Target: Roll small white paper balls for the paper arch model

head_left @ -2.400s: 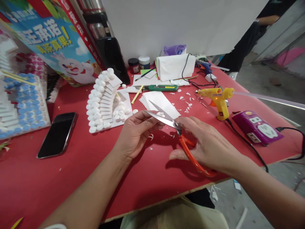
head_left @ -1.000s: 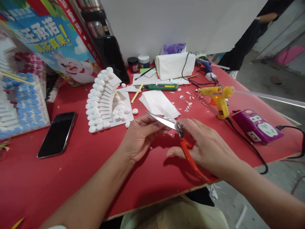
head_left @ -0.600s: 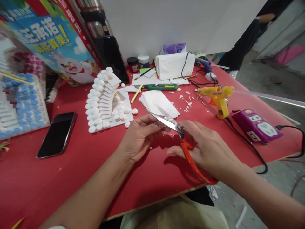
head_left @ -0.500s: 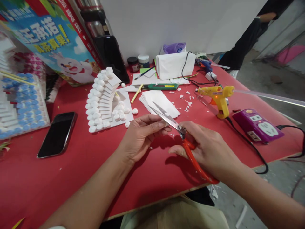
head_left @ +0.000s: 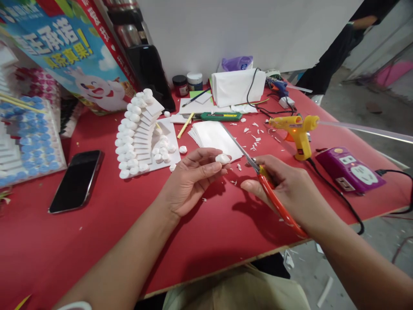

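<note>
Containers first: two small jars point(head_left: 181, 86) sit at 12 o'clock by the white board point(head_left: 245, 30). Both have lids on, so I can't tell what's in them. A purple bag point(head_left: 237, 63) is mostly hidden behind the tissue pack point(head_left: 238, 87), so same story there.

The left hand point(head_left: 189, 178) pinches a tiny white foam bit point(head_left: 223, 158) between thumb and fingertips, just above the middle of the table point(head_left: 97, 241). The right hand point(head_left: 290, 189), at 3 o'clock from it, is wrapped tight round the orange scissors point(head_left: 276, 202). The blades are together and point to 11 o'clock, with the tip over the paper stack point(head_left: 213, 134). Foam bit and blades are near each other but not touching.

Hard to see: the palm covers part of the scissor handles, a blue model point(head_left: 32, 137) at 9 o'clock runs off the edge, and a person in black point(head_left: 332, 56) at 2 o'clock shows only an arm and side.

The table is red and littered with white snippets point(head_left: 254, 137). There are foam stairs point(head_left: 140, 129) at 11, a phone point(head_left: 76, 181) at 9, and a glue gun point(head_left: 297, 131) and power strip point(head_left: 350, 170) around 3. Past the table there's grey floor point(head_left: 355, 107).
</note>
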The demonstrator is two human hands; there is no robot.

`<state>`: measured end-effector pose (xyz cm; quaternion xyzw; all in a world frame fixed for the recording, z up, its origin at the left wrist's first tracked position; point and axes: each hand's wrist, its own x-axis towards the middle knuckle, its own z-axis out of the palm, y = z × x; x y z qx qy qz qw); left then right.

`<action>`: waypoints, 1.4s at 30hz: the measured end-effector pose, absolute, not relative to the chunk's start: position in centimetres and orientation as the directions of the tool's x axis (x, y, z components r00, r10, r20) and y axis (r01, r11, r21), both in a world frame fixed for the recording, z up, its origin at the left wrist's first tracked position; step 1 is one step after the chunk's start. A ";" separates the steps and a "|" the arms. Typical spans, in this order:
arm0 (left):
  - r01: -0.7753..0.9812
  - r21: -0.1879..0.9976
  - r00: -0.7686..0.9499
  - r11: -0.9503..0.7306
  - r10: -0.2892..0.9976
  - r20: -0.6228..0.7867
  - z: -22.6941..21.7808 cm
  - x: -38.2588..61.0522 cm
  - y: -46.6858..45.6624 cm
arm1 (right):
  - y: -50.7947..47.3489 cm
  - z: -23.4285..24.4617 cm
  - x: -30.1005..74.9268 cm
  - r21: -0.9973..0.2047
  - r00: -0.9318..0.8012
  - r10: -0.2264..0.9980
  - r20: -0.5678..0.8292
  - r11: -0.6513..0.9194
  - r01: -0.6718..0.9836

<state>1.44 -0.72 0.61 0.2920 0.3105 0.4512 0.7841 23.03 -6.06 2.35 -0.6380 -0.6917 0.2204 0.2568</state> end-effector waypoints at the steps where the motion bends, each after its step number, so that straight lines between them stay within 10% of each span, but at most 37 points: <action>1: -0.532 0.732 0.397 0.426 0.889 -0.229 0.6 1.4 -0.6 | -6.0 2.4 22.9 -0.639 -0.051 0.997 0.061 0.078 0.765; 42: -0.615 0.695 0.350 0.373 0.919 -0.184 0.4 1.5 -0.4 | -6.6 1.2 21.7 -0.400 -0.246 0.939 0.242 0.327 0.856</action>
